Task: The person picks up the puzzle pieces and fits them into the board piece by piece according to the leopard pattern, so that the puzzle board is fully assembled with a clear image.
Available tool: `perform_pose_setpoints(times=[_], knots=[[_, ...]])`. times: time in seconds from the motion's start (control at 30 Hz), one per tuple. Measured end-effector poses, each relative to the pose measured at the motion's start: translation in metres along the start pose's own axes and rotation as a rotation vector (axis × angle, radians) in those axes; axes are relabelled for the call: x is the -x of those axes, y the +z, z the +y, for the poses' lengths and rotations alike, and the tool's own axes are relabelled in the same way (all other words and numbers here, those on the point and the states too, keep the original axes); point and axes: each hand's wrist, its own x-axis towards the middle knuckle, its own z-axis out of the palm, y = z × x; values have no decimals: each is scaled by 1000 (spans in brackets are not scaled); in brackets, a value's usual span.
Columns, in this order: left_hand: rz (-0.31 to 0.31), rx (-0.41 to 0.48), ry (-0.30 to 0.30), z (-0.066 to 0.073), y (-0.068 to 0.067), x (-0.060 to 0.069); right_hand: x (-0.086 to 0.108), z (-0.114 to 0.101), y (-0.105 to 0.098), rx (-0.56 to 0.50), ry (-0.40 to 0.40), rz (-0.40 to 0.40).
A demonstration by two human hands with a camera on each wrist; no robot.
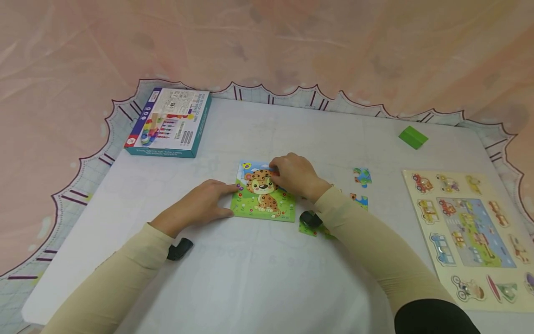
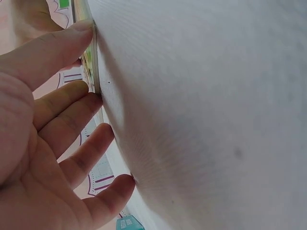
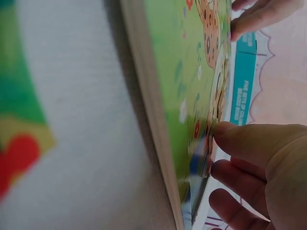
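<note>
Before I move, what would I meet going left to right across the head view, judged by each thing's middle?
Teal-sided box, left hand, spotted-cat puzzle, right hand, uppermost loose puzzle piece, green block, vehicle puzzle board.

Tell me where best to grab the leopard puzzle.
Probably along its left edge, from the left, where the left hand touches: the leopard puzzle lies flat, with a straight, raised side there, while the right hand covers its upper right corner.
</note>
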Motion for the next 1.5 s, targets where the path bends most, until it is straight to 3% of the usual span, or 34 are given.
perform_pose_setpoints(times=[0.37, 0.9, 1.1, 1.5], knots=[[-5, -7, 3, 1, -2, 0, 0, -1, -3, -2, 19, -16], [-8, 2, -4, 0, -3, -1, -2, 2, -6, -112, 33, -77], [-6, 1, -11, -1, 0, 0, 12, 13, -25, -192, 32, -86], [-1, -15, 11, -3, 2, -1, 52, 59, -55, -226, 114, 31]])
